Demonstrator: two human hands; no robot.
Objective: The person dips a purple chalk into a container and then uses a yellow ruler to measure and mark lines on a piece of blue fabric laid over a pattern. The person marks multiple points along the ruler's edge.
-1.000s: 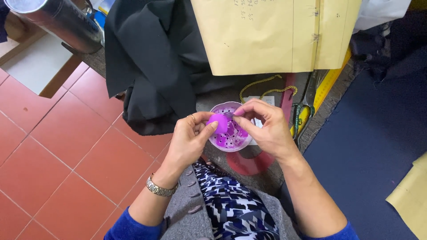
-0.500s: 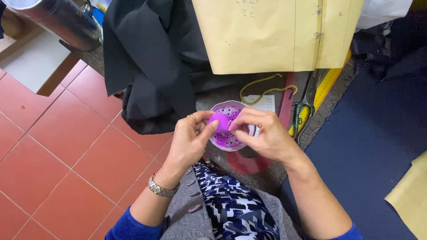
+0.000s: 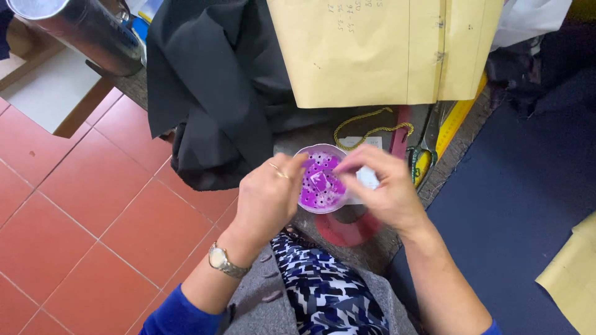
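A small round clear container [image 3: 318,186] with purple contents dotted with dark specks rests at the table edge. A lighter purple square piece lies in its middle. My left hand [image 3: 267,201], with a ring and a wristwatch [image 3: 222,263], grips the container's left rim with its fingertips. My right hand [image 3: 386,193] is blurred; its fingers reach over the container's right rim and cover a white card [image 3: 366,178]. Whether it pinches anything is hidden by the blur.
Black cloth [image 3: 217,93] hangs off the table at left. A tan paper pattern [image 3: 385,49] lies behind, with a yellow cord [image 3: 371,127], scissors [image 3: 421,162] and a yellow ruler [image 3: 460,116]. A red disc [image 3: 347,231], navy cloth [image 3: 528,205], a metal cylinder [image 3: 74,31] and red floor tiles [image 3: 81,205] surround them.
The purple piece pinched between both hands above the container now lies inside it. My right hand has shifted over the right rim and is moving.
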